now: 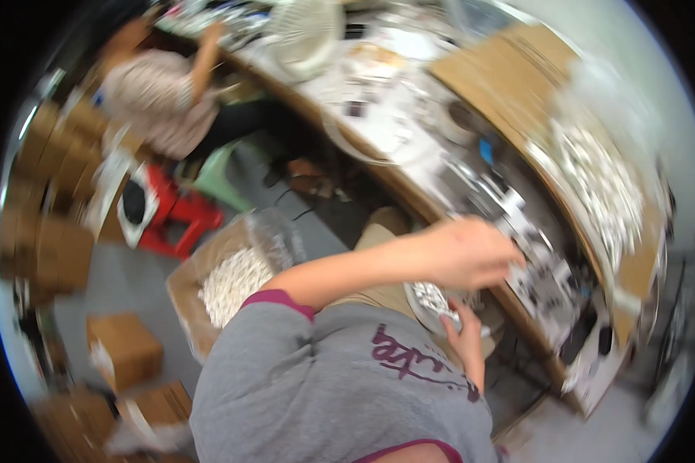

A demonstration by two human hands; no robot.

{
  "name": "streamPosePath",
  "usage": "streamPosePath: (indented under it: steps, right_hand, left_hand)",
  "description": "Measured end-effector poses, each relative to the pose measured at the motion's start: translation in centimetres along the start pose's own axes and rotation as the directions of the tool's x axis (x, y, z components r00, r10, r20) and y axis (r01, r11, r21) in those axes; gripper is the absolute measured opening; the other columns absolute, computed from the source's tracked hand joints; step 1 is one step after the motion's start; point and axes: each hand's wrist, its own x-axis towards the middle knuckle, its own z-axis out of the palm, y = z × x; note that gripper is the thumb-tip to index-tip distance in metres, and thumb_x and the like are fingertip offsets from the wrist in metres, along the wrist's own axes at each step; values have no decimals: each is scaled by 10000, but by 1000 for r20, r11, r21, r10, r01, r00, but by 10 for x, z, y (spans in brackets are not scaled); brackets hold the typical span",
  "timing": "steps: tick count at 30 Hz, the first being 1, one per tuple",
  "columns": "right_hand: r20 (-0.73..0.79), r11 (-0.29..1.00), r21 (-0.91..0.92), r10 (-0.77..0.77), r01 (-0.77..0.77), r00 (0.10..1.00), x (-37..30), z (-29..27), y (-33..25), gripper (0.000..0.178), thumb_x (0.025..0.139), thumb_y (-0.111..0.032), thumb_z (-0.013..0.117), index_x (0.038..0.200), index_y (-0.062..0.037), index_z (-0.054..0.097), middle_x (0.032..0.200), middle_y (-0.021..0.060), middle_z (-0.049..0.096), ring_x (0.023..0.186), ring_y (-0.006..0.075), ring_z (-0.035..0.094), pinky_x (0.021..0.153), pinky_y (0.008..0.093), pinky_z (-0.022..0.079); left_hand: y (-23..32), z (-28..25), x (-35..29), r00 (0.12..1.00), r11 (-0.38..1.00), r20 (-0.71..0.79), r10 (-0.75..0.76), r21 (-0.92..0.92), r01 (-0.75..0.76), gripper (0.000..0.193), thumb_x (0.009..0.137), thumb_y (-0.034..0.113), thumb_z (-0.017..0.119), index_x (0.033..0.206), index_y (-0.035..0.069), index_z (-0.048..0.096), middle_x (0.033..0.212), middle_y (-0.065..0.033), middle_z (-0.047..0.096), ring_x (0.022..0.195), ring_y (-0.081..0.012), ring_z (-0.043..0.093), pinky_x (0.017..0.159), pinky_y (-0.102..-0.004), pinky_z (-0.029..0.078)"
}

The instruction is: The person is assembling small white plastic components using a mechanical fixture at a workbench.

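My left hand [475, 251] is raised over the front edge of the workbench, its fingers curled together. Motion blur hides what, if anything, lies between them. Below it, a pale shallow tray [415, 307] rests at my lap, with small white pieces [432, 297] in it. My right hand [465, 336] is over the tray's right side, thumb and forefinger apart beside the white pieces. Whether its fingertips touch a piece is too blurred to tell. On the bench just beyond my left hand are metal fixtures [510, 204] and scattered small grey and white parts.
A large carton [181, 289] lined with plastic holds many white pieces to my left. Another open carton [510, 69] on the bench holds long white parts [598, 181]. A red stool [181, 216], a green stool [228, 174] and brown boxes [123, 351] stand leftward. A seated person [158, 100] works farther along.
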Motion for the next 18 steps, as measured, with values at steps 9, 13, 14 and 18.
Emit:
streamPosePath:
  steps: [9,13,14,18]
  right_hand:
    - [-740,978,-155,-207,137,640,48,-169,-96,151,826,20,687,972,-15,700,919,95,695,752,158,640,661,247,499]
    - [-785,965,-259,-184,-42,592,94,-218,-84,154,818,-74,716,972,-62,707,847,61,638,670,147,588,614,262,480]
    - [-778,956,-291,-210,-45,592,107,-226,-76,173,817,-126,728,980,-69,708,847,56,627,662,157,582,615,276,480]
    - [-696,873,-461,-244,-160,676,146,-239,-42,274,791,-267,763,970,-66,715,870,52,644,670,182,586,632,326,484]
  left_hand:
    - [-29,11,131,970,968,-175,171,215,-132,219,804,76,721,1022,77,701,1026,-71,662,1000,-266,613,857,-357,504]
    - [-54,51,166,979,932,-86,184,333,-145,248,808,111,722,1054,96,692,1051,-61,642,1049,-267,578,875,-367,497]
    - [-61,60,173,985,920,-44,166,366,-139,256,809,122,723,1061,101,690,1056,-60,637,1058,-268,570,879,-369,495]
    - [-75,74,185,996,902,78,30,427,-61,233,786,202,754,991,99,710,1047,-77,612,937,-295,615,848,-394,509]
